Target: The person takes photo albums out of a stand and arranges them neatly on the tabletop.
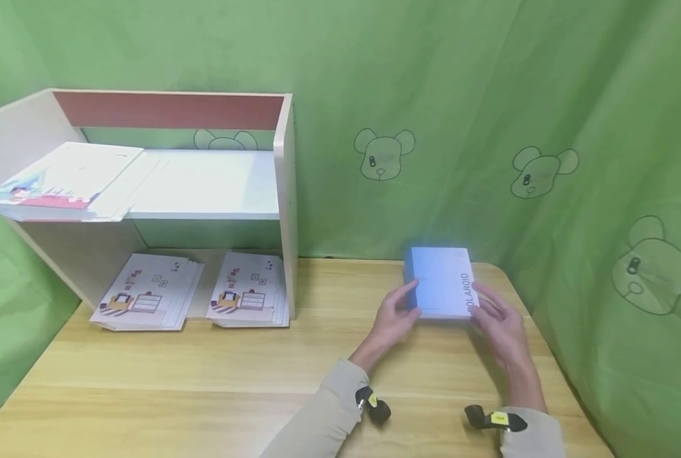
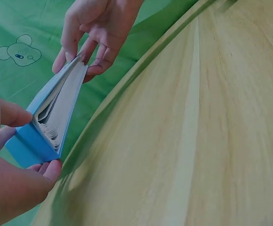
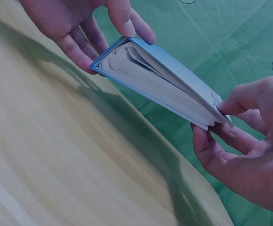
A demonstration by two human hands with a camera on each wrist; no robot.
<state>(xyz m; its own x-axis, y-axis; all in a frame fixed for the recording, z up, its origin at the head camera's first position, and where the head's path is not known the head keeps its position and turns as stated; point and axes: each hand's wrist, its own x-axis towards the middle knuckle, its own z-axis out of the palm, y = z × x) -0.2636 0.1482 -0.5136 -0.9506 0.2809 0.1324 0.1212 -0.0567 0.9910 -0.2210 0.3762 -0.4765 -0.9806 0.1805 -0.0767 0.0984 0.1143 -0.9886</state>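
Between both hands is a small thick photo album (image 1: 440, 283) with a blue-white cover lettered POLAROID, held above the back right of the table. My left hand (image 1: 392, 321) pinches its blue spine side, thumb on one face and fingers beneath, as the left wrist view shows along the album's spine (image 2: 33, 146). The right hand (image 1: 501, 321) grips the opposite edge, thumb on the cover and fingers underneath. In the right wrist view the album's white pages (image 3: 150, 80) show slightly fanned between the covers.
A two-level shelf (image 1: 286, 210) stands at the left of the wooden table (image 1: 203, 388). Booklets (image 1: 77, 178) lie on its upper board, with two more stacks (image 1: 148, 292) below. A green curtain (image 1: 461, 95) with mouse drawings hangs behind and at the right.
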